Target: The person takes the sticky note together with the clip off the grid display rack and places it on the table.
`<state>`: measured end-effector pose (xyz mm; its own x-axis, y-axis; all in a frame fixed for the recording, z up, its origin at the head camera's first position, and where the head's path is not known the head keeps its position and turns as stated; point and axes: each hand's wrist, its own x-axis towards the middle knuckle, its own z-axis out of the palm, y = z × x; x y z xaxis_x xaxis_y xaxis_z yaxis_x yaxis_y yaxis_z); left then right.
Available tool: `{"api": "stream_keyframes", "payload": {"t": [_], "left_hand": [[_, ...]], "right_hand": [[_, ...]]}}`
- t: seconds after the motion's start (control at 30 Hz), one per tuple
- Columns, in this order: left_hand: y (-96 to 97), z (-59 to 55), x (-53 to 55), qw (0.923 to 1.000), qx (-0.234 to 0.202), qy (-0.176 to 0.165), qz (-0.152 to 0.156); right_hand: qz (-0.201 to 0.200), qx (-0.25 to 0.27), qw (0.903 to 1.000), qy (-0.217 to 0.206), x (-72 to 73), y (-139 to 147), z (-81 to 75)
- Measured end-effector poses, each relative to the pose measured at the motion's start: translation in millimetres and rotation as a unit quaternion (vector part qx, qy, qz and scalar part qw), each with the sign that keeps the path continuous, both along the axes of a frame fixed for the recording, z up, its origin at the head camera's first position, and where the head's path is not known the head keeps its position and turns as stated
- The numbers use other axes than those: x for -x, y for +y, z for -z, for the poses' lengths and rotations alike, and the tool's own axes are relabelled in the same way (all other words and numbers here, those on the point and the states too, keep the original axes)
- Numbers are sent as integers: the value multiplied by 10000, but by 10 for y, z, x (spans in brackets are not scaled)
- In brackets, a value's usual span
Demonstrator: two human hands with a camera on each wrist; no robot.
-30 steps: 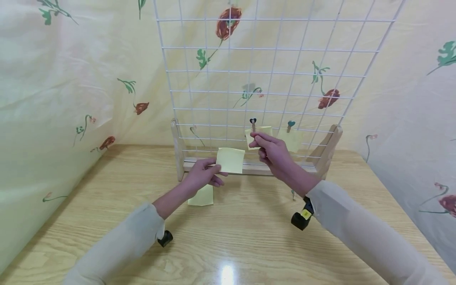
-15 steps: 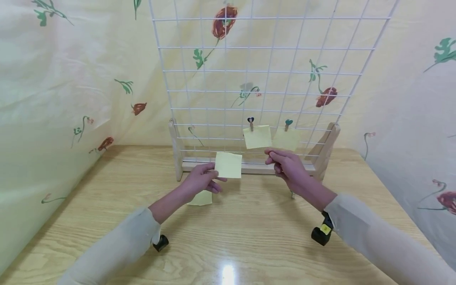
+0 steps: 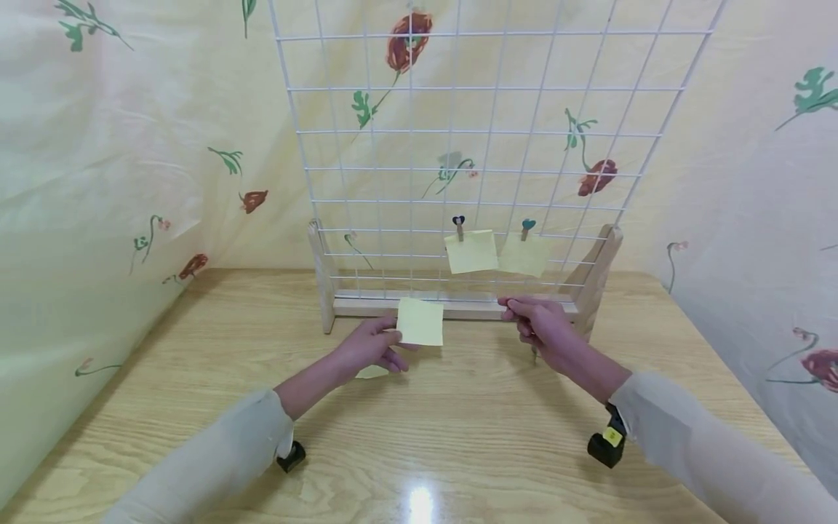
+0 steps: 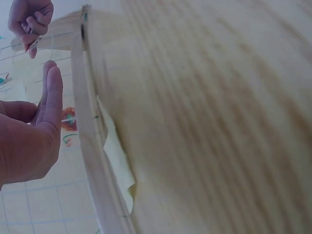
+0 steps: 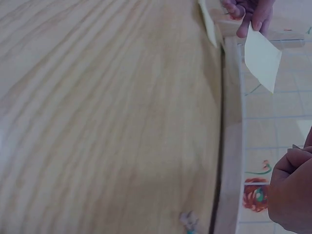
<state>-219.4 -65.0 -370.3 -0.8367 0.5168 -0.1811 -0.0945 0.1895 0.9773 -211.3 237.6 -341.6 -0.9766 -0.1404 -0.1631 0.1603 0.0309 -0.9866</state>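
Note:
My left hand (image 3: 373,344) pinches a pale yellow sticky note (image 3: 420,322) by its left edge, thumb in front and fingers behind. In the right wrist view this note (image 5: 262,58) hangs out from the fingertips. My right hand (image 3: 546,331), held low before the wire grid, pinches a small reddish clothespin (image 4: 30,46), mostly hidden by the fingers. On the grid (image 3: 432,169), two more notes hang side by side: a left note (image 3: 473,252) under a dark heart clothespin (image 3: 460,227), a right note (image 3: 526,255) under a teal heart clothespin (image 3: 527,229).
Another sticky note (image 4: 117,161) lies on the wooden table (image 3: 419,422), partly behind my left hand in the head view. A loose small clothespin (image 5: 189,222) lies near the grid's wooden base (image 3: 366,308). Flowered cloth (image 3: 98,196) surrounds the table.
My right hand has moved from the left hanging note down and to the right. My left hand has lowered slightly with its sticky note, covering more of the one on the table.

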Motion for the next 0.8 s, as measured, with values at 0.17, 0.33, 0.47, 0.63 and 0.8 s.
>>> {"api": "stream_keyframes", "payload": {"t": [0.17,0.33,0.47,0.63,0.8], "left_hand": [[9,71,-12,9998,-19,-158,129],[47,119,-20,9995,145,-243,162],[67,165,-26,9988,226,-391,189],[62,207,-34,9982,314,-400,312],[47,230,-37,9978,421,-411,290]], "right_hand": [[-150,-358,9990,-206,-10,40,127],[-215,-739,9964,-350,-25,81,264],[-173,-949,9934,-613,-45,97,359],[-98,-929,9918,-867,-64,98,442],[-186,-838,9920,-926,-77,116,493]]}}
